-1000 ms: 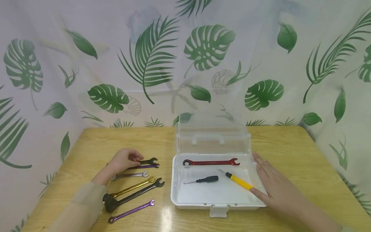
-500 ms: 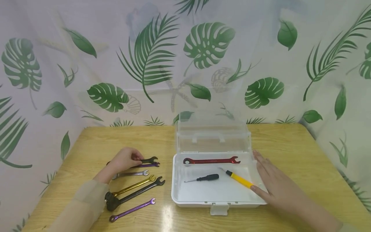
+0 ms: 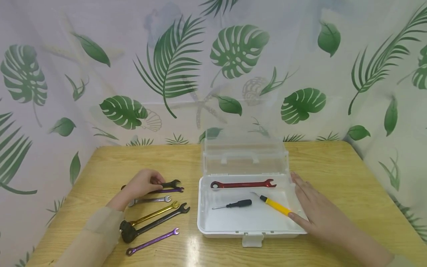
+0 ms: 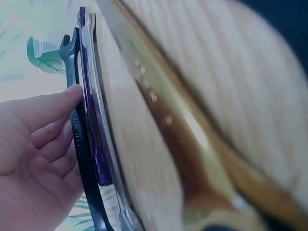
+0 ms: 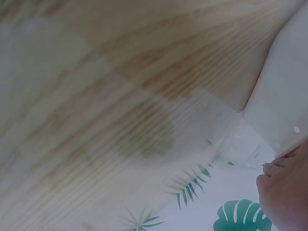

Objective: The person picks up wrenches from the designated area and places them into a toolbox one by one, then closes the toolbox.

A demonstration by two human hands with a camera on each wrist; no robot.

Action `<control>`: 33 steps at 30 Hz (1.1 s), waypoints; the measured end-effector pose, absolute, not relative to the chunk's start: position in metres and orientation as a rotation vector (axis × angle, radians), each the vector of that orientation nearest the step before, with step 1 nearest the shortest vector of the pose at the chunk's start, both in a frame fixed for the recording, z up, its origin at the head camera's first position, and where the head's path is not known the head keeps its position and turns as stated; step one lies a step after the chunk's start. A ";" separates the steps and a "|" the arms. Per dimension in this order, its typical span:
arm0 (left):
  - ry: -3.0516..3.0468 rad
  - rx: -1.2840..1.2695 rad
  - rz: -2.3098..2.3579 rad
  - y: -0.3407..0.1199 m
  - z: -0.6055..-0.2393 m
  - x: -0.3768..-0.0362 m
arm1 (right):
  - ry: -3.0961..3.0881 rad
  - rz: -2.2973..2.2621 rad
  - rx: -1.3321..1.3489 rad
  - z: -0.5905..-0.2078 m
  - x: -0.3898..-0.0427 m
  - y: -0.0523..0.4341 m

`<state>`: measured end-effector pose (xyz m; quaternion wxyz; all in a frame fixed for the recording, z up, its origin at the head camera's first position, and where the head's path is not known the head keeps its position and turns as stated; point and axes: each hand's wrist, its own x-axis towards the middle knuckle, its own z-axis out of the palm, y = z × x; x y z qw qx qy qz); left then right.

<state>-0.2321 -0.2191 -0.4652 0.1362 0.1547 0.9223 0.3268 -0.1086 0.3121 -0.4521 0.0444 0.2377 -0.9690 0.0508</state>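
Just under the curled left hand [image 3: 141, 184], its fingers pinch the black wrench [image 3: 170, 183].

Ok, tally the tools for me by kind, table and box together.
Wrenches: 7 — red in the box; black under the left hand, purple, silver, gold, long black, purple on the table.
Screwdrivers: 2 — black, yellow.
Total: 9.

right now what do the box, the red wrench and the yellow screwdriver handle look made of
Box: plastic by the look, white tray with a see-through lid, moulded latch at the front.
Red wrench: probably metal with a glossy red coating; its ends shine.
Yellow screwdriver handle: looks like matte plastic or rubber; which one cannot be told.
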 end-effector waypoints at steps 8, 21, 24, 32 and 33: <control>2.648 0.431 0.975 -0.221 -0.464 -0.234 | -2.963 0.158 0.741 -0.451 -0.110 0.313; 2.724 0.465 0.915 -0.221 -0.460 -0.236 | -2.967 0.161 0.742 -0.448 -0.111 0.314; 2.744 0.451 0.956 -0.220 -0.458 -0.237 | -2.988 0.161 0.723 -0.447 -0.111 0.314; 2.793 0.345 1.010 -0.214 -0.448 -0.237 | -2.992 0.154 0.721 -0.445 -0.111 0.314; 2.796 0.347 1.011 -0.213 -0.447 -0.237 | -2.991 0.155 0.725 -0.446 -0.111 0.314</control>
